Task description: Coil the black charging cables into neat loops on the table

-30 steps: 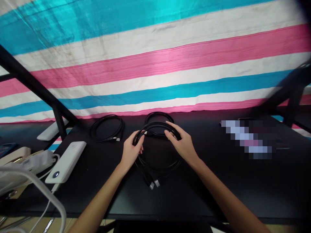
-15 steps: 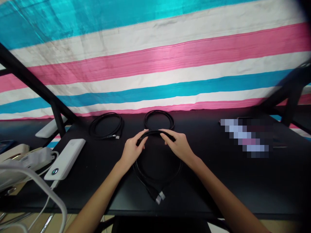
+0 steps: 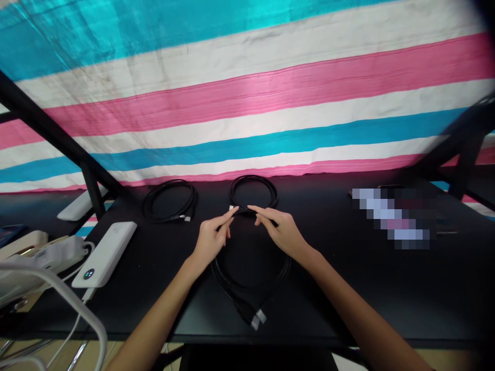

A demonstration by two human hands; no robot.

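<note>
My left hand [image 3: 211, 238] and right hand [image 3: 282, 234] both pinch the far arc of the black cable coil [image 3: 251, 281] on the table [image 3: 386, 288]; its plugs [image 3: 258, 319] point toward me.

You have a black coiled cable [image 3: 247, 273] near the table's front edge, far side lifted, two silver plugs pointing toward you.

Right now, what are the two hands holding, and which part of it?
Both hold one coiled black cable: the left hand and right hand pinch the far top of its loop, while its plug ends lie on the black table.
</note>
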